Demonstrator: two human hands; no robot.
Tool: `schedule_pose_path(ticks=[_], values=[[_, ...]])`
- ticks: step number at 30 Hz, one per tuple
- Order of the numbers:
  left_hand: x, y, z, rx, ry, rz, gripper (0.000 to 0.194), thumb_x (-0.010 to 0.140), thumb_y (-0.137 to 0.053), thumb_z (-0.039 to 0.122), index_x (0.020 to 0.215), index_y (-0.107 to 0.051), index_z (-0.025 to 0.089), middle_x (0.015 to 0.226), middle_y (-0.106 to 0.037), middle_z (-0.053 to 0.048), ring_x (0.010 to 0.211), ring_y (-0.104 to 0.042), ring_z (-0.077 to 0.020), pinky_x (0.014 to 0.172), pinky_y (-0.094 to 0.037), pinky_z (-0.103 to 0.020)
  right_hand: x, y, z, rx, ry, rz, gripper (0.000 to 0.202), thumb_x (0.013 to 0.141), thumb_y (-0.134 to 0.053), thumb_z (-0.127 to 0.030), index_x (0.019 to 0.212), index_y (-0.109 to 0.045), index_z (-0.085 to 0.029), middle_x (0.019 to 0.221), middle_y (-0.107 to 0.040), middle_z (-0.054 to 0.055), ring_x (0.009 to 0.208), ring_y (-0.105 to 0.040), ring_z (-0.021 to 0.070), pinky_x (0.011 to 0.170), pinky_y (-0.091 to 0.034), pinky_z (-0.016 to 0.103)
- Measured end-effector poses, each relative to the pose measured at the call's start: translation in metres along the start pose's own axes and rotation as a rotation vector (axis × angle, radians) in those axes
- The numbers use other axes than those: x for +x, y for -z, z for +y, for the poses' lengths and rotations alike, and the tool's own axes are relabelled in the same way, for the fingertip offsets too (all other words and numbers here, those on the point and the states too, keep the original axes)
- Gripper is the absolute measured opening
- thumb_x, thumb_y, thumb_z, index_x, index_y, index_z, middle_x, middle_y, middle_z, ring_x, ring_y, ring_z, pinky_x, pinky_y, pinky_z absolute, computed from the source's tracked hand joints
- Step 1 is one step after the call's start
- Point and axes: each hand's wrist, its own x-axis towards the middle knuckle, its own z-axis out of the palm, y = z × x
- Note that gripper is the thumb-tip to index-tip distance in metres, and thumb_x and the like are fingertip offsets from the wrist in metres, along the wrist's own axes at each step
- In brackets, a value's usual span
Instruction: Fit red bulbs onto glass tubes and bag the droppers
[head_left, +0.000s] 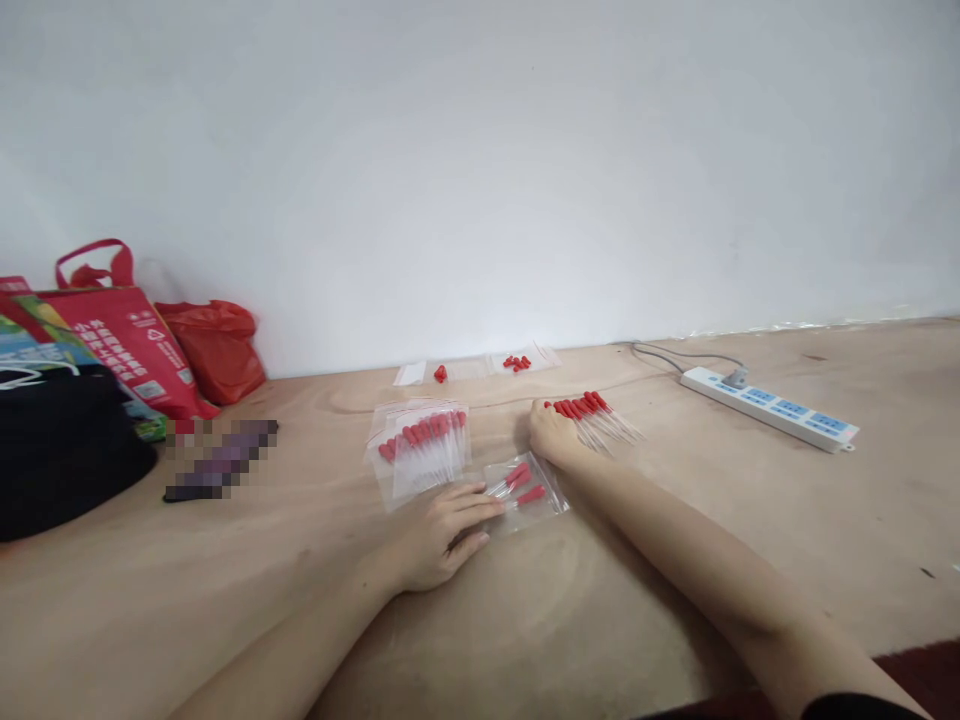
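Observation:
My left hand lies over the near edge of a small clear zip bag, fingers stretched out and thumb apart. Inside that bag are several red-bulbed glass droppers. Beyond it, my right hand reaches to the left end of a row of loose droppers, its fingers curled in at a red bulb. The fingertips are partly hidden. Left of my hands, overlapping clear bags hold several more droppers, bulbs facing away from me.
Near the wall lie flat clear bags with small red bulbs on them. A white power strip with a plugged-in cord lies at right. At left are a red shopping bag, an orange-red plastic bag, a black cloth item and a blurred-out dark object.

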Motion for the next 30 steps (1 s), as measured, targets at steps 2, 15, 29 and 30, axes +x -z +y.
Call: schedule_pose_path(ticks=[2,15,29,30], values=[[0.0,0.0,0.0,0.021,-0.007,0.001,0.037,0.084,-0.043,0.023,0.121,-0.046,0.03,0.123,-0.051,0.0,0.12,-0.037,-0.0213,0.098,-0.032,-0.042,0.001,0.0,-0.003,0.01,0.018,-0.007,0.03,0.077,-0.037,-0.002,0.107,-0.043,-0.005,0.1,-0.055,0.022,0.093,-0.057,0.0254,0.069,-0.044,0.031],[0.001,0.0,0.002,0.001,-0.038,0.049,0.037,0.083,-0.042,0.02,0.119,-0.046,0.023,0.114,-0.048,-0.007,0.107,-0.045,-0.0195,0.091,-0.04,-0.035,-0.03,0.007,0.067,1.02,-0.076,0.257,0.069,0.075,-0.04,-0.021,0.131,-0.001,-0.013,0.072,-0.051,0.0,0.046,-0.051,0.013,0.046,-0.044,0.026],[0.002,0.002,0.0,0.038,-0.047,0.004,0.035,0.084,-0.043,0.022,0.119,-0.048,0.026,0.121,-0.053,-0.004,0.119,-0.039,-0.0209,0.095,-0.037,-0.039,-0.055,-0.016,0.043,1.62,-0.082,0.085,0.04,0.069,-0.053,-0.028,0.096,-0.023,-0.025,0.055,-0.049,-0.01,0.045,-0.056,0.0145,0.043,-0.047,0.027],[0.003,0.002,0.0,0.037,-0.05,0.01,0.034,0.084,-0.044,0.021,0.117,-0.05,0.026,0.119,-0.054,-0.004,0.119,-0.039,-0.0212,0.095,-0.037,-0.039,-0.056,-0.017,0.043,1.613,-0.078,0.08,0.04,0.068,-0.053,-0.028,0.095,-0.023,-0.025,0.055,-0.049,-0.01,0.046,-0.056,0.0142,0.043,-0.047,0.027]])
